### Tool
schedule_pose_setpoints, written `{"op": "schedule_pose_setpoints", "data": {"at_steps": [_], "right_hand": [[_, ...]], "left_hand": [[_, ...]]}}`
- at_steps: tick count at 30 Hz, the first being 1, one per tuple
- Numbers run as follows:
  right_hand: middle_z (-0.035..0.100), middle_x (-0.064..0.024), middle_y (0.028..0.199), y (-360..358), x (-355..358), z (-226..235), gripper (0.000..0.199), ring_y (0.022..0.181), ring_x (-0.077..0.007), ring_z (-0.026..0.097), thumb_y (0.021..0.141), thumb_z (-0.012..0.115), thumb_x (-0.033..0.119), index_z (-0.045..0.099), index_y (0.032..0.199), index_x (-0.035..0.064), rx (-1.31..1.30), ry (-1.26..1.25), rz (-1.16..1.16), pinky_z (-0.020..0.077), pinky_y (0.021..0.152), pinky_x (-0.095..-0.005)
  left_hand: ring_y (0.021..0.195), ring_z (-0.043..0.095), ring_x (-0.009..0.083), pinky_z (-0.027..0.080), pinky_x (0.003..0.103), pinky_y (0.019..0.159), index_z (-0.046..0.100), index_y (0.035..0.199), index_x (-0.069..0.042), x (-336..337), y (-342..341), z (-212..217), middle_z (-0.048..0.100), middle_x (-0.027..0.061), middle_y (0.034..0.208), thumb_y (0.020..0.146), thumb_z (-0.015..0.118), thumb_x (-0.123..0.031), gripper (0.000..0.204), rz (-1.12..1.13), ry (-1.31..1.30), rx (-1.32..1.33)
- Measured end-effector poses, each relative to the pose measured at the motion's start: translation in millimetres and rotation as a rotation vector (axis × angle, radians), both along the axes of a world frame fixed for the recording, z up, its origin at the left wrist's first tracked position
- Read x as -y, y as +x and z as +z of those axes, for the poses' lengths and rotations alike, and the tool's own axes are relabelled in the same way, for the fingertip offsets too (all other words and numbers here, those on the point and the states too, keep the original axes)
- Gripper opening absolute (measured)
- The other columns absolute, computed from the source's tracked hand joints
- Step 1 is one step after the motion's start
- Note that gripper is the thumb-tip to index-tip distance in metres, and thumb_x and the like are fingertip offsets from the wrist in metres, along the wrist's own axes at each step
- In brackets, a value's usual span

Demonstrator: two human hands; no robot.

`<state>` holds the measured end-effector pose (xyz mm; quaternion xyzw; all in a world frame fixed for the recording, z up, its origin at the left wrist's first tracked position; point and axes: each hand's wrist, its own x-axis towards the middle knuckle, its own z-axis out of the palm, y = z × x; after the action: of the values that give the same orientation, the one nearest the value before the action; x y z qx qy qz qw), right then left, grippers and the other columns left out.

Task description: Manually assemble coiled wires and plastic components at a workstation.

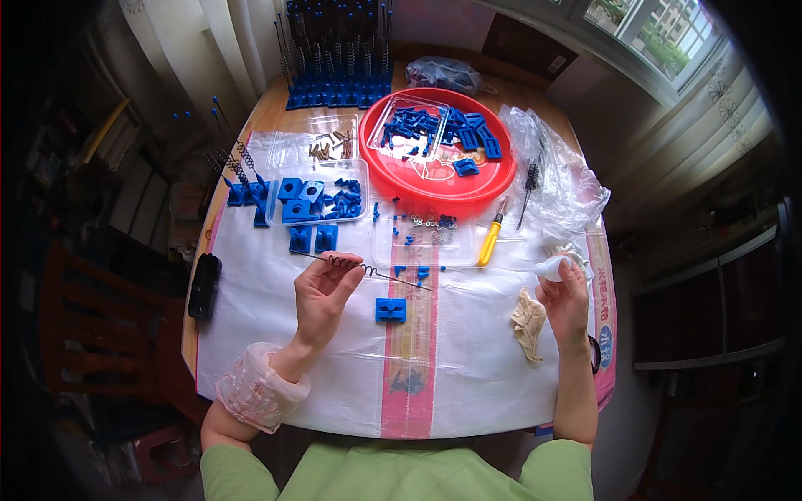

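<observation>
My left hand (322, 294) is closed, pinching a dark spring wire (368, 269) between thumb and fingers. Its coils lie near the fingertips and a straight end points to the right. On the right, my right hand (567, 307) is raised with its fingers closed on a small whitish object (549, 268); I cannot make out its exact kind. A blue plastic base (390, 311) lies on the covered table, right of my left hand. Two more blue bases (314, 240) sit just beyond that hand. A crumpled beige cloth (528, 324) lies beside my right forearm.
A red round tray (378, 179) holds blue parts. Clear boxes (365, 219) contain blue pieces and brass-coloured pins. A yellow-handled screwdriver (490, 242), tiny blue parts and metal nuts lie mid-table. Clear plastic bags (576, 188) are at right, a black case (205, 286) at left, assembled spring stands (338, 92) behind.
</observation>
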<state>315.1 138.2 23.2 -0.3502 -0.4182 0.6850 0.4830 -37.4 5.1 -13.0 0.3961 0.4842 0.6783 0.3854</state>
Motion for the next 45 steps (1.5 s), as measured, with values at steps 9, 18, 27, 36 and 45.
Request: {"op": "schedule_pose_setpoints", "data": {"at_steps": [9,18,27,36,45], "right_hand": [[0.044,0.0069,0.067,-7,8,1,0.016,0.057,-0.0027,0.032,0.1,0.063,0.024,0.057,0.094,0.0104,0.065,0.087,-0.023,0.0254,0.052,-0.0234],[0.044,0.0073,0.066,-15,14,-1,0.016,0.055,-0.002,0.032,0.099,0.064,0.025,0.057,0.094,0.0108,0.135,0.082,0.019,0.0248,0.052,-0.0234],[0.038,0.0074,0.065,-17,14,-4,0.017,0.057,-0.0029,0.032,0.099,0.064,0.025,0.056,0.093,0.0111,0.176,0.086,0.022,0.0248,0.052,-0.0232],[0.039,0.0074,0.065,-17,14,-5,0.018,0.056,-0.0027,0.032,0.099,0.064,0.024,0.055,0.091,0.0105,0.165,0.088,0.008,0.0247,0.051,-0.0229],[0.048,0.0067,0.069,-15,13,-7,0.013,0.055,-0.0017,0.033,0.098,0.065,0.02,0.057,0.094,0.01,0.135,0.081,0.024,0.0249,0.052,-0.0222]], "left_hand": [[0.091,0.062,0.0044,0.048,0.019,0.08,0.069,0.109,-0.002,0,1,4,0.07,0.0002,0.1,0.097,0.07,-0.003,0.012,-0.015,-0.003,0.023],[0.087,0.061,0.0034,0.047,0.019,0.077,0.07,0.108,-0.002,0,2,5,0.07,-0.001,0.097,0.097,0.069,-0.003,0.011,-0.023,-0.006,0.035],[0.085,0.061,0.003,0.047,0.019,0.075,0.07,0.107,-0.003,0,2,5,0.07,-0.0018,0.094,0.096,0.07,-0.004,0.011,-0.025,-0.015,0.048],[0.085,0.061,0.003,0.047,0.019,0.074,0.07,0.107,-0.002,0,2,4,0.07,-0.0016,0.094,0.096,0.07,-0.004,0.011,-0.022,-0.017,0.045],[0.089,0.063,0.004,0.049,0.019,0.079,0.07,0.108,-0.002,0,1,2,0.071,-0.0004,0.098,0.096,0.07,-0.002,0.011,-0.034,-0.014,0.049]]}}
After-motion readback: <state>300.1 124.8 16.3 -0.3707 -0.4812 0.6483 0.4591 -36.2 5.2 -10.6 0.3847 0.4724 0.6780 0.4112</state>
